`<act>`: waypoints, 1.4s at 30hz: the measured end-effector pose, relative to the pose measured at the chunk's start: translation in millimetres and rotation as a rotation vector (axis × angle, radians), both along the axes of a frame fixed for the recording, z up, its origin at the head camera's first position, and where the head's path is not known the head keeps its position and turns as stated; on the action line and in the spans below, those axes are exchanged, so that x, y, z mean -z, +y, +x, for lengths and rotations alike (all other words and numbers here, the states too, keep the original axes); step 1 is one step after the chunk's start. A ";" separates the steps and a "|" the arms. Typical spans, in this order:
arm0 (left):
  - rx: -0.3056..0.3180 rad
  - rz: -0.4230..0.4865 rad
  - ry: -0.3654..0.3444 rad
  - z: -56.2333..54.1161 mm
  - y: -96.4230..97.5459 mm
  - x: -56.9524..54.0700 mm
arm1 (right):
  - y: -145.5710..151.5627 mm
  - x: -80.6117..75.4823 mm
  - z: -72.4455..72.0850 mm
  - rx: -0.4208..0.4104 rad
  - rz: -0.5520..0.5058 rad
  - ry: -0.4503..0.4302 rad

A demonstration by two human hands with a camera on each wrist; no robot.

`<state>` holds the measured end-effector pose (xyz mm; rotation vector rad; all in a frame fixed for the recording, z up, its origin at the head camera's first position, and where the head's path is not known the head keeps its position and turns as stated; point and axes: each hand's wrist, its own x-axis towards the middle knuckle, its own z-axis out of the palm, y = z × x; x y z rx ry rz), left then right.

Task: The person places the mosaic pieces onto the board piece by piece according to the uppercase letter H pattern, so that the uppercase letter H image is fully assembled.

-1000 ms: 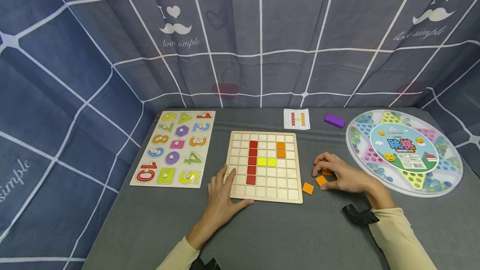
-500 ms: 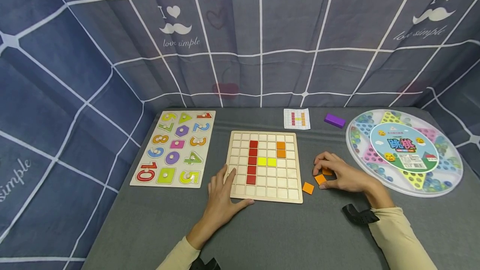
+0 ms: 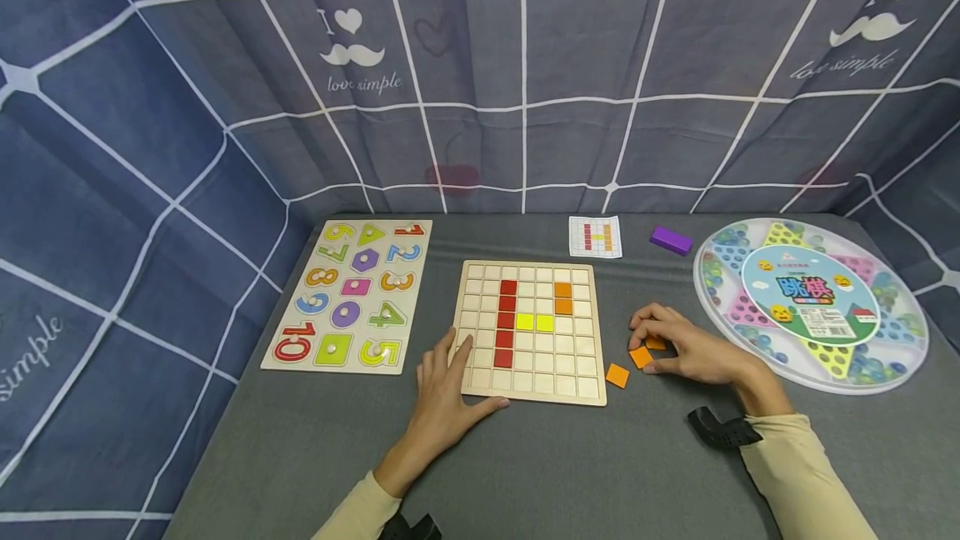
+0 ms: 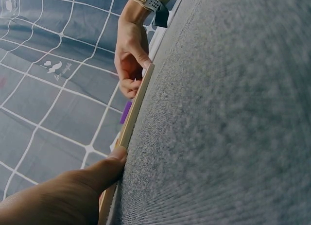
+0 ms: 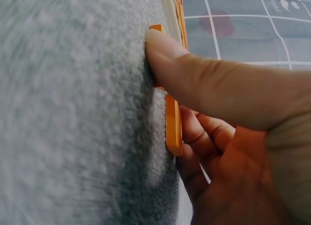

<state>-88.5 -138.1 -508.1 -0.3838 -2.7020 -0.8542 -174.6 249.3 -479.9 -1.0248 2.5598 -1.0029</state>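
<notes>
A wooden grid board lies on the grey cloth, bearing a column of red tiles, two yellow tiles and two orange tiles. My left hand rests at its near left corner, fingers extended along the left side and thumb on the near edge. To the right of the board, my right hand pinches an orange square tile between thumb and fingers, low on the cloth. Another orange tile sits under that palm. One more loose orange tile lies beside the board.
A small pattern card and a purple block lie behind the board. On the left is a number-and-shape puzzle board. A round Chinese checkers set stands right of my right hand. Patterned curtain encloses the back and sides.
Both hands hold nearly the same pose throughout. The whole head view shifts very slightly; tiles and board keep their places.
</notes>
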 end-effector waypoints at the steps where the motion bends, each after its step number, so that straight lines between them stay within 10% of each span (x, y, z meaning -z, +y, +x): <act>1: 0.002 0.000 0.006 0.0 0.0 0.1 | -0.3 -0.1 0.0 0.000 -0.002 0.003; 29: -0.001 0.009 -0.042 0.3 -0.8 -1.0 | -11.7 -0.7 -2.8 0.049 -0.006 0.097; 42: 0.003 -0.008 0.026 1.4 0.4 0.5 | -68.8 -17.7 -17.7 0.094 -0.044 0.171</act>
